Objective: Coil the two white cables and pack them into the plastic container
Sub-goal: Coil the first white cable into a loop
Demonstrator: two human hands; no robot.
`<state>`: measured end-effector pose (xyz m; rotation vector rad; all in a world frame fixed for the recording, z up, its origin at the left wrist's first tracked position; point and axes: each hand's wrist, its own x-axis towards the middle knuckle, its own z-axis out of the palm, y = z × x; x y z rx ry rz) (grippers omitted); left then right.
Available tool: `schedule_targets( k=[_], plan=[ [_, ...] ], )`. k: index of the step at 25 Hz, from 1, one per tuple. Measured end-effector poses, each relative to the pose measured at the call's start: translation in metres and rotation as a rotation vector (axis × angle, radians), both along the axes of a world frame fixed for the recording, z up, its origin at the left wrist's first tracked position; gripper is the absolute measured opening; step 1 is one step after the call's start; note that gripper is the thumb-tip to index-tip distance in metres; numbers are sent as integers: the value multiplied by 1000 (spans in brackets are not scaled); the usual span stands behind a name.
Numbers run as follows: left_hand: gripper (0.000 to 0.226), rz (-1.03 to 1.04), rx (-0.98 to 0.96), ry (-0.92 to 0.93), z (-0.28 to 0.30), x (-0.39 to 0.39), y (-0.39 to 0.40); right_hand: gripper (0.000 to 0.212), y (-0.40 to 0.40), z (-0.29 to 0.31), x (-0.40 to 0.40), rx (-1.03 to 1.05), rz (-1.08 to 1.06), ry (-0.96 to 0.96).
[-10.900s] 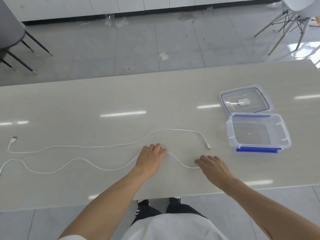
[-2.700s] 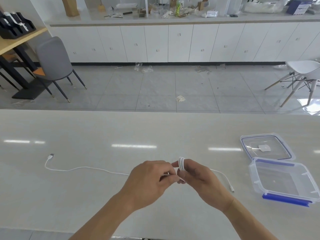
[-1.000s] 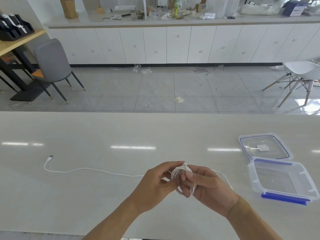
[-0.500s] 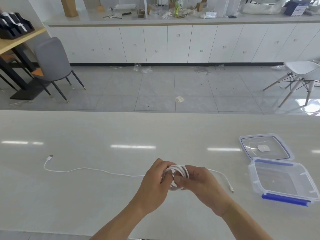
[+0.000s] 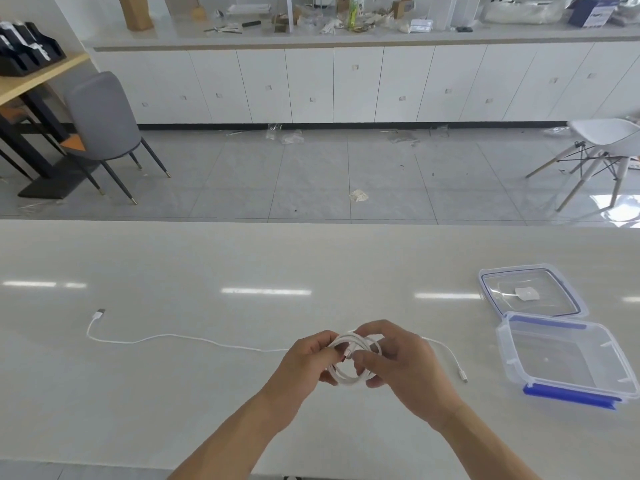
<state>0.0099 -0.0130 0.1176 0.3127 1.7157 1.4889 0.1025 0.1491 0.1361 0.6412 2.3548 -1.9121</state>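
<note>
A small coil of white cable [image 5: 346, 377] hangs just above the table, held between both hands. My left hand [image 5: 304, 365] pinches its left side and my right hand [image 5: 398, 362] grips its right side and top. The second white cable [image 5: 166, 337] lies stretched out on the table, running from its plug at the far left, behind my hands, to its other end [image 5: 462, 375] on the right. The clear plastic container [image 5: 512, 351] with blue clips stands open and empty at the right.
The container's clear lid [image 5: 575, 306] lies flat just behind it. The pale table [image 5: 242, 265] stretches wide. Beyond it are a tiled floor, a grey chair [image 5: 100, 123], a white chair [image 5: 602, 140] and white cabinets.
Since a second ago the coil has been turned flatter and opened into a rounder loop between my fingers. The loose cable and the container have not moved.
</note>
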Motion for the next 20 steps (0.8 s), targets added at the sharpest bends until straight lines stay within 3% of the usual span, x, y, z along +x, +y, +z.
schedule_targets(
  k=[2,5,8,13,15,17,20],
  plan=[
    [16,-26,77,-94,-3,-2,-5,15,-1,0,1,16,21,14],
    [14,-25,84,5,-7,1,-7,18,-3,-2,0,111,8,-6],
    [20,19,11,302,-9,1,-7,19,-3,-5,-1,180,10,-19],
    [28,26,-273,1042,-12,7,-11,20,0,-6,-1,172,76,-91],
    [24,57,-215,947,-12,11,-12,21,2,-8,-1,122,83,-107],
    [8,100,-52,607,-12,13,-11,20,2,-10,0,55,87,-114],
    [10,204,79,264,-11,15,-8,16,1,-13,4,5,96,-103]
  ],
)
